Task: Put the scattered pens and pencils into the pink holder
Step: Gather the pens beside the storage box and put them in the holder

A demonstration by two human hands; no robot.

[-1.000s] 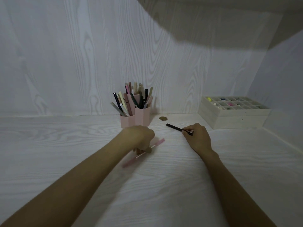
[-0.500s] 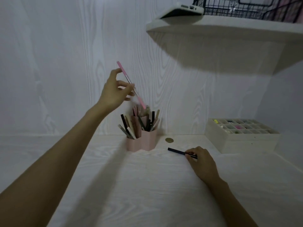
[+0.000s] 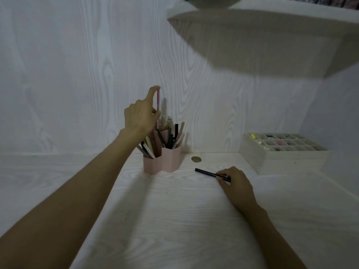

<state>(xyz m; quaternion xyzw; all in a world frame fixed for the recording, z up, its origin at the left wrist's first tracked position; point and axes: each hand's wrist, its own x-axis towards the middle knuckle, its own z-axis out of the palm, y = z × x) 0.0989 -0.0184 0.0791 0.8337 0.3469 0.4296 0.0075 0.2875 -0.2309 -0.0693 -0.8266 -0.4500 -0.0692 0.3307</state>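
Above the pink holder (image 3: 162, 161), your left hand (image 3: 140, 118) pinches a pink pen (image 3: 158, 100) upright btwn thumb & forefinger, tip already down among the stored pens, not yet let go. Holder's at the back of the desk (image 3: 174, 220) by the wall, nearly full. Your right hand (image 3: 236, 184) pinches one end of a black pen (image 3: 208, 173) lying flat on the desk, near the holder. Looks like 2 left, then done.
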